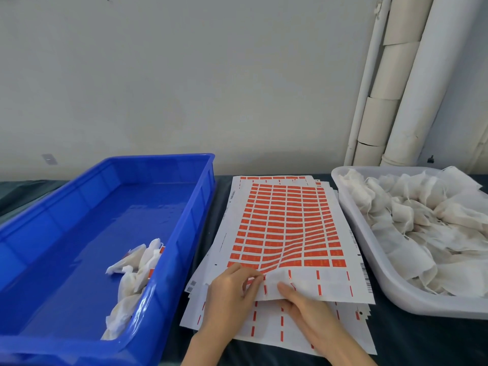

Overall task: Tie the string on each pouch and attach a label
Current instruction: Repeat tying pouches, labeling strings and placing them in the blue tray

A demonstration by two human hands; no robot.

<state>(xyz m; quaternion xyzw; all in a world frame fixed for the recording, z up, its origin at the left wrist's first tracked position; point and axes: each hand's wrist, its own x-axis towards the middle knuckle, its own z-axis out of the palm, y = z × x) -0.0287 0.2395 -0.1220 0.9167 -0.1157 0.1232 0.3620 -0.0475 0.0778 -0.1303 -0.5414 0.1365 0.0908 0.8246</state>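
Observation:
A stack of label sheets (287, 223) with rows of orange-red stickers lies in the middle of the dark table. My left hand (229, 294) rests on the near edge of the top sheet, fingertips pinching at a sticker there. My right hand (309, 310) has its thumb on top of that sheet's near edge and its fingers underneath, lifting the edge so the sheet buckles. A grey tray (369, 270) on the right is heaped with white pouches (422, 220). A few white pouches with red labels (137, 265) lie in the blue bin (184, 233) on the left.
The blue bin is mostly bare inside apart from the pouches along its right wall. White pipes (396, 88) run up the wall at the back right. A dark cloth (412, 336) covers the table.

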